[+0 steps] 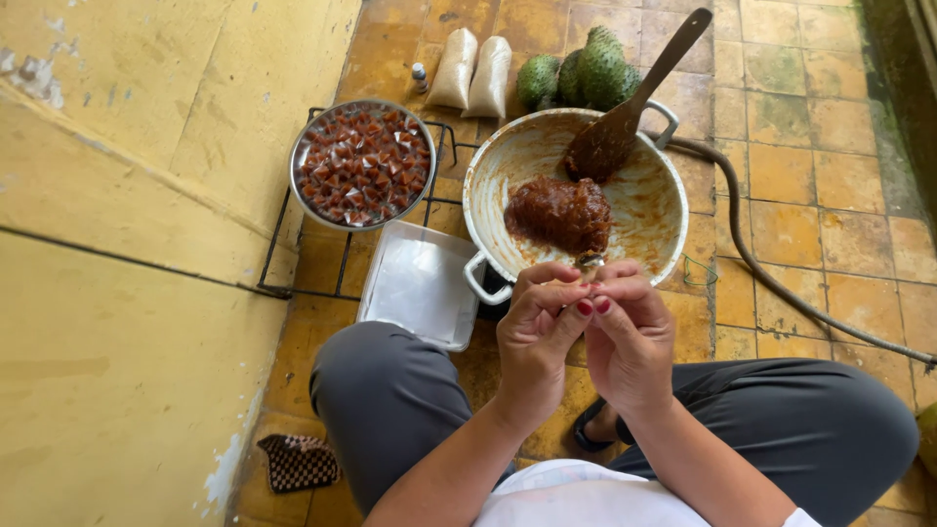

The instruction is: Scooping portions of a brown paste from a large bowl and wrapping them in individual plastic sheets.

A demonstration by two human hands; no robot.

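Landmark: pan holding brown paste. Left of it, a bowl of wrapped pieces and a tray, within reach. Below its rim, left hand and right hand pinch together on a small piece.

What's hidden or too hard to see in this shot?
- What the left hand and right hand pinch: hidden by the fingertips in the head view.
- Label on the small bottle: too small.
- Contents of the two white bags: their wrapping is not see-through.
- Hose: runs off the right edge.
- Rack under the metal bowl: partly covered by the bowl and white tray.
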